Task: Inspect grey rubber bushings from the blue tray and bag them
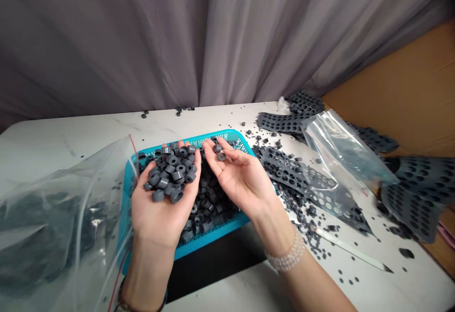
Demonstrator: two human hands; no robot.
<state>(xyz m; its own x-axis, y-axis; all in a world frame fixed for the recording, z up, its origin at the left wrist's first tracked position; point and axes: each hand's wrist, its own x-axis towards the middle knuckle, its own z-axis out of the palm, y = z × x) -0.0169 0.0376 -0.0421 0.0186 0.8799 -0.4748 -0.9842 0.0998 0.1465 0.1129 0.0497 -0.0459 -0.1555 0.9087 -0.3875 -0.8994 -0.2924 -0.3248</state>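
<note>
My left hand is cupped palm up over the basket and bears a heap of small dark grey rubber bushings, short rings with a hole through the middle. Beside it, my right hand is turned palm up with its fingers slightly curled. A couple of single bushings rest on its fingers. Beneath both hands stands a blue plastic basket with perforated walls, holding many more of the same bushings. The hands and wrists cover part of its contents and front rim.
A clear zip bag with dark pieces inside stands at the left. On the right lie perforated grey rubber sheets, another clear bag, a white pen-like tool with a dark tip, and many scattered scraps. A grey curtain hangs behind.
</note>
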